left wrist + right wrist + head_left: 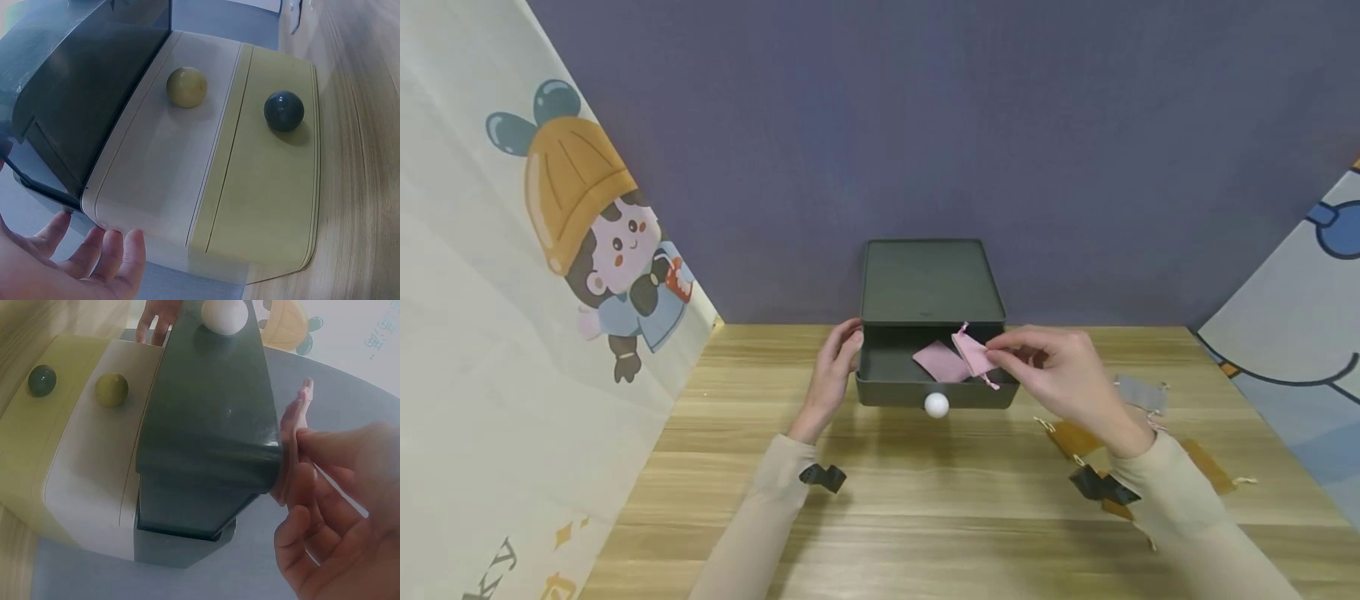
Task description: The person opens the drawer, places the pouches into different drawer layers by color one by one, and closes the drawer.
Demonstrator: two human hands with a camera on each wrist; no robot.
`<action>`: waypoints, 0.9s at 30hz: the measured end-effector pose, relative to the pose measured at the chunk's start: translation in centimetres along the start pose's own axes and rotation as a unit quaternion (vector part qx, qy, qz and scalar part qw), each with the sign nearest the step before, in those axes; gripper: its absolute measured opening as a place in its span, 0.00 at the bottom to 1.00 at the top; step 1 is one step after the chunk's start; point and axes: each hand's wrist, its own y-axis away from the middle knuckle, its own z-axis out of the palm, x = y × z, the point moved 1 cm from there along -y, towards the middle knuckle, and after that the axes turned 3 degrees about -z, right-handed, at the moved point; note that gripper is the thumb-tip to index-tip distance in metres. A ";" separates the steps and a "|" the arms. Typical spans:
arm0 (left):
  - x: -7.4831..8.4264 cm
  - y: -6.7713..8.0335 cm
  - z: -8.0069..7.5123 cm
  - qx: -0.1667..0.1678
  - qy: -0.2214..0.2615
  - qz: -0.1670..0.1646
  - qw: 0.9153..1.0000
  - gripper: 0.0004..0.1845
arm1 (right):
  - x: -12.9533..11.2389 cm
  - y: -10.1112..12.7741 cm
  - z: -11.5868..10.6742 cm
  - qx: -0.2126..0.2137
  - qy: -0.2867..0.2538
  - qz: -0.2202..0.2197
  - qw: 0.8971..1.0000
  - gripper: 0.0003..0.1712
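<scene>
A small drawer cabinet [932,279] stands against the back wall, its dark green top drawer [891,394] with a white knob [936,406] pulled out. Over the drawer's right part, my right hand [1063,375] pinches a pink drawstring pouch [974,357] between thumb and fingers. In the right wrist view that pouch [289,434] overlaps the drawer's rim. A second pink pouch [940,362] lies inside the drawer. My left hand [832,367] is at the cabinet's left side; the left wrist view shows its fingertips against the edge, fingers extended.
Below the top drawer are a white drawer [156,156] with a yellow knob and a yellow drawer [262,187] with a dark knob, both pushed in. On the wooden table at right lie a grey pouch [1142,393] and several mustard pouches [1208,465], partly behind the right forearm.
</scene>
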 end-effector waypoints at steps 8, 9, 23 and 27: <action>0.1 -0.1 0.1 0.000 0.005 0.001 1.000 0.29 | 0.4 -0.6 0.7 -0.035 0.013 0.000 0.999 0.08; 0.1 -0.1 0.1 -0.001 0.005 0.002 1.000 0.29 | 0.5 -0.6 0.8 -0.037 0.014 0.001 0.999 0.08; 0.0 -0.1 0.0 0.000 0.002 0.004 1.000 0.29 | 1.7 -1.5 2.0 -0.063 0.019 0.026 0.997 0.05; -0.1 -0.2 0.0 -0.001 0.001 0.003 1.000 0.29 | 1.7 -1.9 2.2 -0.074 0.027 0.034 0.996 0.04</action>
